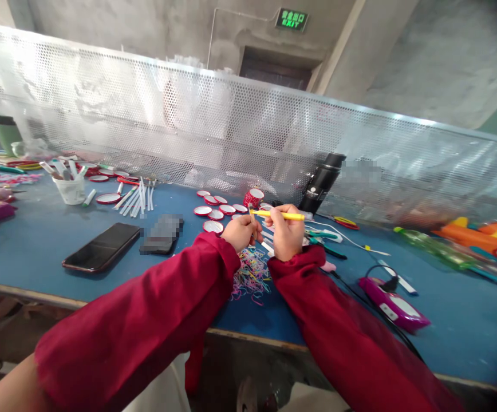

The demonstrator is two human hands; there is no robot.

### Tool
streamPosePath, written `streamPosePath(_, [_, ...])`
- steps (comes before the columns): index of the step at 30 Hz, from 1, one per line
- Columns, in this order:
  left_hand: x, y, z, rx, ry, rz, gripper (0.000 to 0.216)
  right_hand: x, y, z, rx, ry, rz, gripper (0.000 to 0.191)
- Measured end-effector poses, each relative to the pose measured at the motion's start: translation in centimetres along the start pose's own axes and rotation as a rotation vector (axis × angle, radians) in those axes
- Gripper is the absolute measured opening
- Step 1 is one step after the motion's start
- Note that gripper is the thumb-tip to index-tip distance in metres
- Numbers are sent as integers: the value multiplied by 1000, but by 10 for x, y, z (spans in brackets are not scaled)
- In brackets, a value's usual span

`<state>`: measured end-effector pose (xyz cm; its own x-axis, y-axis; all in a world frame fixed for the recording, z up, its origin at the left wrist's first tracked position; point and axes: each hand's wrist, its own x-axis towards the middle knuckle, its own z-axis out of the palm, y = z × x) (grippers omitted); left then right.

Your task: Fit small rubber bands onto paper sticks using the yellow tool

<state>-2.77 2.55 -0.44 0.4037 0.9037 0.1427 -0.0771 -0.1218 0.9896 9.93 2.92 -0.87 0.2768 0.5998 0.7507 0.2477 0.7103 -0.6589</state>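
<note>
Both my hands are raised over the blue table, in dark red sleeves. My right hand is closed around a yellow pen-like stick that lies level and points left. My left hand is closed too, pinching something small at the stick's left end; I cannot make out what it is. Under my wrists lies a heap of thin coloured rubber bands. Just behind my hands are several red-rimmed round lids.
A black phone and a blurred dark object lie at the left. A white cup of pens, a black flask, green-handled pliers, a purple device with a cable and a perforated metal screen surround the work spot.
</note>
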Motion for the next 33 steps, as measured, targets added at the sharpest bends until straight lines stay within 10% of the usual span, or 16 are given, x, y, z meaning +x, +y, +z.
streamPosePath(33, [0, 0, 1, 7, 17, -6, 25, 1, -1, -2, -10, 38, -17, 19])
